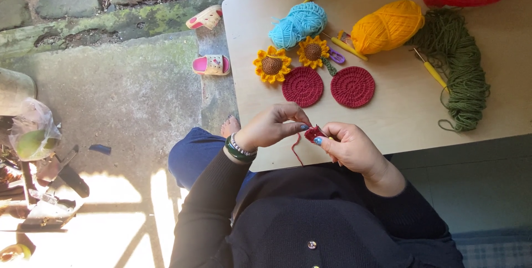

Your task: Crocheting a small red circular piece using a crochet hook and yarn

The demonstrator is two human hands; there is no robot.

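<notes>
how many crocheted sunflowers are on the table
2. One sunflower lies left of the red rounds; the other sunflower sits just right of it, below the blue yarn ball. None seems hidden.

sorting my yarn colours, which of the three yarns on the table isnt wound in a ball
The green yarn at the table's right side: it lies as a loose, sprawling skein, while the light blue yarn and the orange yarn are tidy wound balls.

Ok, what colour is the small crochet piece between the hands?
Dark red, like the trailing yarn; the small crochet piece shows best in the head view.
</notes>
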